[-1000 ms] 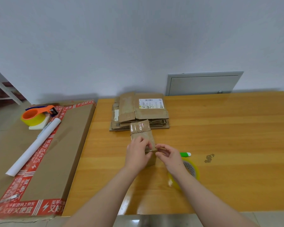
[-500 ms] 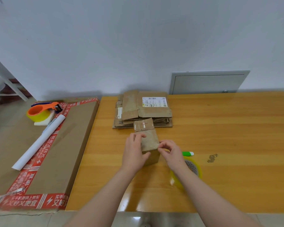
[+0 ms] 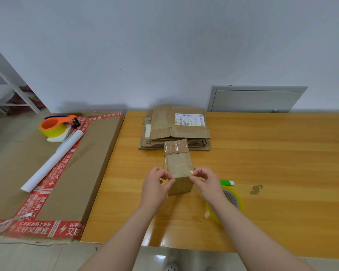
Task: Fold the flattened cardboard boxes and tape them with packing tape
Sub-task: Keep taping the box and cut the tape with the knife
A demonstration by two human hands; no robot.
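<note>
Small box (image 3: 181,185), taping step. Left hand (image 3: 155,184) and right hand (image 3: 205,182) pinch the tape strip (image 3: 180,167) stretched between them. Next, probably: smooth it down.

The right forearm (image 3: 233,218) hides part of the tape roll (image 3: 239,200); the shipping label (image 3: 190,119) cannot be read.

We record the box (image 3: 181,185) as brown, the worktop (image 3: 282,163) as orange wood grain. The tape roll (image 3: 240,202) is yellow, the dispenser (image 3: 65,119) orange.
</note>
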